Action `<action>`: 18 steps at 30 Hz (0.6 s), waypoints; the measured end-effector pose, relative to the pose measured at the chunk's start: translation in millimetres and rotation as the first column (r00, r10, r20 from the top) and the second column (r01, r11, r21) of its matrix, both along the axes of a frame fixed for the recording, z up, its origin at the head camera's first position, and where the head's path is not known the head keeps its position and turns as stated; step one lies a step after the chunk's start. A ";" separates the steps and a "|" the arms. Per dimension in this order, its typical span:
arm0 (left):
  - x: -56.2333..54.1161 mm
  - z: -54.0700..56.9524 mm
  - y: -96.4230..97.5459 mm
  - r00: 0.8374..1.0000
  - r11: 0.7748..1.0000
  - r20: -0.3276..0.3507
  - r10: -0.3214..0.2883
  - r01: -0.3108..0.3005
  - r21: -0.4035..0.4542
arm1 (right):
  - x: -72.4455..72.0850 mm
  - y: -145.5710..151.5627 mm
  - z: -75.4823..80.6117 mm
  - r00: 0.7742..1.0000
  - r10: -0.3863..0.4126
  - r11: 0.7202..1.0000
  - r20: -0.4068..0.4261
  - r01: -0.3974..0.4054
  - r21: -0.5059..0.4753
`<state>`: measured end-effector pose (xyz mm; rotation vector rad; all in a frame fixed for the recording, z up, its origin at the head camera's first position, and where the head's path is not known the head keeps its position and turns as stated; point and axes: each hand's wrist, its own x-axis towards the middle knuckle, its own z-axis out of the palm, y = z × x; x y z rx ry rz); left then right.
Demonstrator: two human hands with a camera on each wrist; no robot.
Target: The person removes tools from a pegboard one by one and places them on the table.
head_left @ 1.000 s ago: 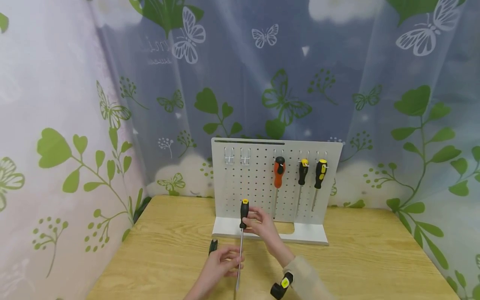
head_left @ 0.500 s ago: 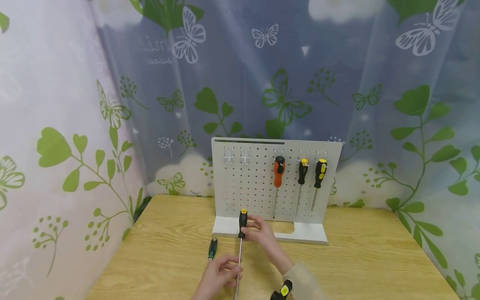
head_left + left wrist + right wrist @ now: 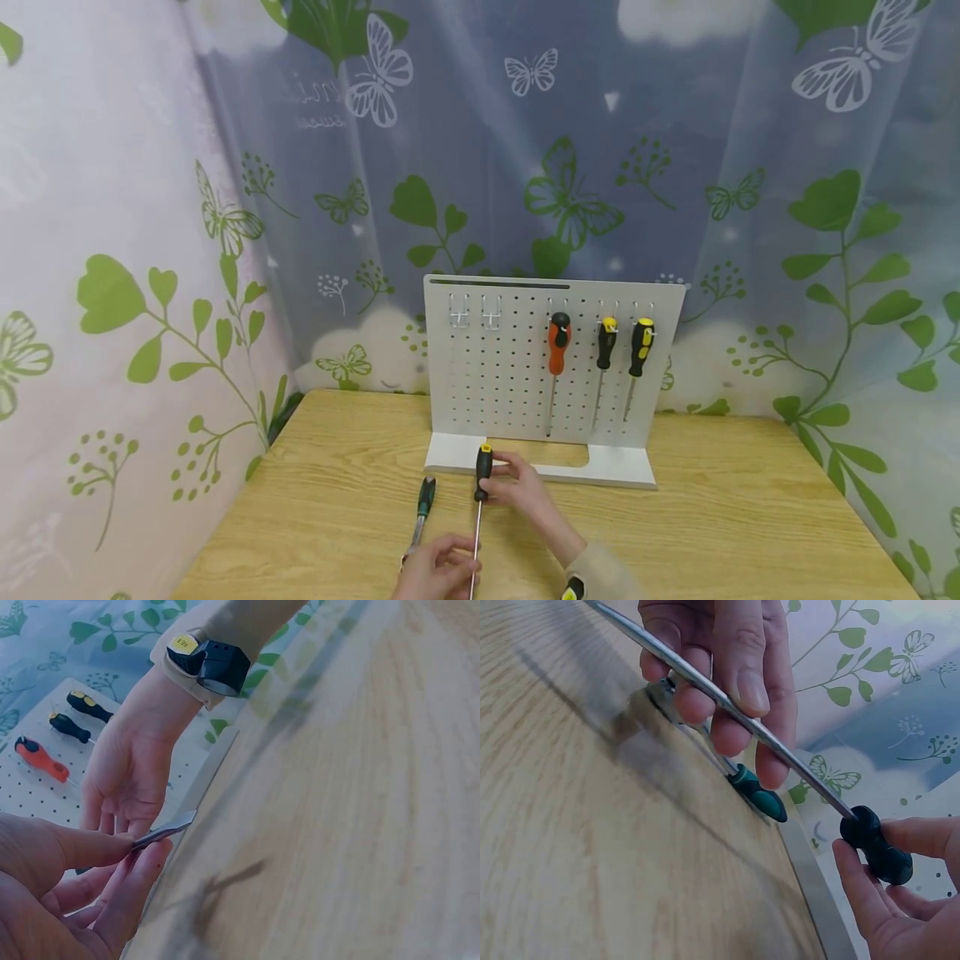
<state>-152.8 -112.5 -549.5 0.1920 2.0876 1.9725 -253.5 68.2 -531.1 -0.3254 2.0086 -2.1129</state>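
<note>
A flat-blade screwdriver [image 3: 483, 472] with a black handle and yellow end cap is held above the table by both hands, handle pointing toward the pegboard. My right hand [image 3: 525, 492] pinches the handle between thumb and fingers. Lower down, my left hand [image 3: 438, 571] pinches the metal shaft between thumb and fingers. The flat metal tip [image 3: 172, 827] pokes out past the left fingertips in the left wrist view. In the right wrist view the shaft [image 3: 705, 686] runs across the left fingers to the handle [image 3: 877, 844].
A ratchet wrench [image 3: 425, 497] with a green-and-black handle lies on the wooden table [image 3: 322, 467], left of the screwdriver. The white pegboard [image 3: 495, 375] stands behind, bearing an orange screwdriver [image 3: 557, 343], two black-and-yellow screwdrivers [image 3: 606, 343] [image 3: 641, 347] and two clear hooks [image 3: 491, 313].
Both hands have moved down and toward the near edge with the screwdriver, away from the pegboard. More of the ratchet wrench now shows beside the left hand.
</note>
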 end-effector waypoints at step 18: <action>7.9 -14.1 -9.5 1.000 0.988 0.010 -0.017 0.018 -0.154 | 6.3 -4.7 -23.8 0.999 0.016 0.998 0.051 -0.019 0.056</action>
